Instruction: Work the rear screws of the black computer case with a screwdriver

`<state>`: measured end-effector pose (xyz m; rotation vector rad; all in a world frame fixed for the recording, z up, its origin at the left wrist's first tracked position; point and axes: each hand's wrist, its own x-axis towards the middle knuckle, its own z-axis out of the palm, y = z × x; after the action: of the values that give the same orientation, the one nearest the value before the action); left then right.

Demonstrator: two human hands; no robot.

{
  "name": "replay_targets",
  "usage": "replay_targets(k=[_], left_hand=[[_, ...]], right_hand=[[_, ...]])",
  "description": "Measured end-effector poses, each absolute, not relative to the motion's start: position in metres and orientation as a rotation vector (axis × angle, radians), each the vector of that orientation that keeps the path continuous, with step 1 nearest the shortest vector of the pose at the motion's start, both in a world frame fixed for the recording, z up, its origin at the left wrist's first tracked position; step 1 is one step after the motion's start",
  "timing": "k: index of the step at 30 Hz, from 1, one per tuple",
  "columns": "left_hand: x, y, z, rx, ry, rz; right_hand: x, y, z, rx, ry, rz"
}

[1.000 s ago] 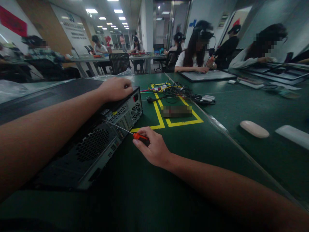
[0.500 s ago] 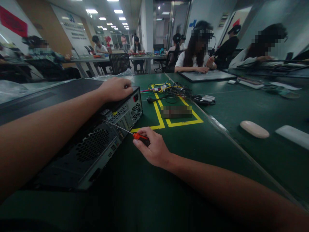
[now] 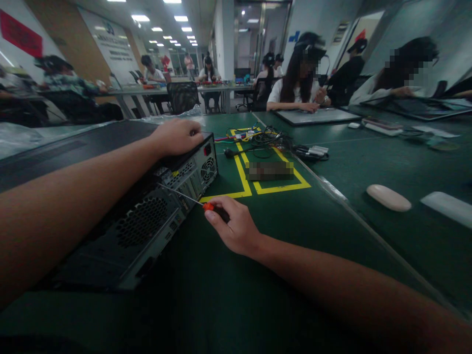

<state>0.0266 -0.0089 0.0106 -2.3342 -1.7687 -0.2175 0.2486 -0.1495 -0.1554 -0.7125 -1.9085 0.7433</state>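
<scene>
Orange-and-black screwdriver (image 3: 208,207) rolls in right hand (image 3: 234,221)

Its handle, clamped in the fingers, has rolled slightly, suggesting a turn; its thin shaft stays aimed at the rear of the black metal computer case (image 3: 147,216). The left hand (image 3: 177,136) rests atop, finger spacing unclear.

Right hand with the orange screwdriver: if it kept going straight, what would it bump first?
Most likely the back of the computer case. The right hand points the screwdriver at it, and the tip looks about there, though depth is hard to judge.
</scene>
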Motion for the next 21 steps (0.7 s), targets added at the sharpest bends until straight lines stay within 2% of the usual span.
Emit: replay_targets(k=[21], left_hand=[[0.0261, -0.0075, 0.0088, -2.339, -1.787, -0.241]], right_hand=[[0.2487, -0.1502, -0.1549, -0.734, -1.901, 0.801]])
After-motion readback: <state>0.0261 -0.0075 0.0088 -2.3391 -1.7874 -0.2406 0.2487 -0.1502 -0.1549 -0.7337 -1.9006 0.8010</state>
